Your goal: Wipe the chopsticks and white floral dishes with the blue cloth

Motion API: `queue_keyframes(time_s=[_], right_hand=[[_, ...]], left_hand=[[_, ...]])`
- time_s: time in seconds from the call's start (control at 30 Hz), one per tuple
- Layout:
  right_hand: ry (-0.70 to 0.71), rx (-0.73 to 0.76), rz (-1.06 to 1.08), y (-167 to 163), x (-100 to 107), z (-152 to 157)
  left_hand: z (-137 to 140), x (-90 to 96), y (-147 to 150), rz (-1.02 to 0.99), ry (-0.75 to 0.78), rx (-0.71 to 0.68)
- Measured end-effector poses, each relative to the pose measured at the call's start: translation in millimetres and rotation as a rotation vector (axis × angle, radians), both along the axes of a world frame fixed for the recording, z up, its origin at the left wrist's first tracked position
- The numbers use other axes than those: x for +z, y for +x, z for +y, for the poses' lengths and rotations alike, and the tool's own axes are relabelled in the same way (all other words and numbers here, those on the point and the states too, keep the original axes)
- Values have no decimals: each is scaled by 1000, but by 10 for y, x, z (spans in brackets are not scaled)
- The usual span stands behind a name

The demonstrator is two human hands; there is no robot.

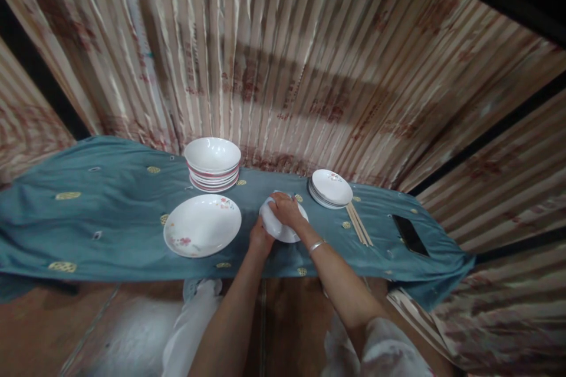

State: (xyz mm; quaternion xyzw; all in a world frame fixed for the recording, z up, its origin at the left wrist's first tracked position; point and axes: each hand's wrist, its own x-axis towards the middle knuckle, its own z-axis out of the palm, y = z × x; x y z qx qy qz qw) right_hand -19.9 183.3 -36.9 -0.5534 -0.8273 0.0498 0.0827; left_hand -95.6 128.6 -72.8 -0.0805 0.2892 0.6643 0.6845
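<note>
In front of me, at the middle of the table, a small white plate [302, 225] is between my hands. My left hand [262, 237] is closed on the plate's near left edge. My right hand [285, 210] lies over the plate with its fingers bent around a pale white cloth [267, 212], which covers the plate's left part. Both hands and the cloth hide much of the plate. A large oval white dish [203, 227] with pink flowers lies to the left of my left hand.
Behind the oval dish stands a stack of white bowls [213, 156]. Small floral plates [331, 187] are stacked right of my hands, with wooden chopsticks [359, 225] beside them. A black phone [410, 235] lies farther right. A green cloth [119, 200] covers the table; a pleated curtain [274, 70] hangs behind.
</note>
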Motion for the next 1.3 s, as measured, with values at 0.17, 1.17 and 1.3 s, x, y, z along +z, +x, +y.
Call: queue_keyframes(time_s=[0.17,1.17,1.3], right_hand=[[-3,-105,67,234,-139,109],[216,-314,315,487,-828,-1370],[120,-195,343,545,-608,-1441]], left_hand=[[-9,10,17,37,-29,29],[-99,101,10,33,-23,18],[-99,94,8,19,-21,20]])
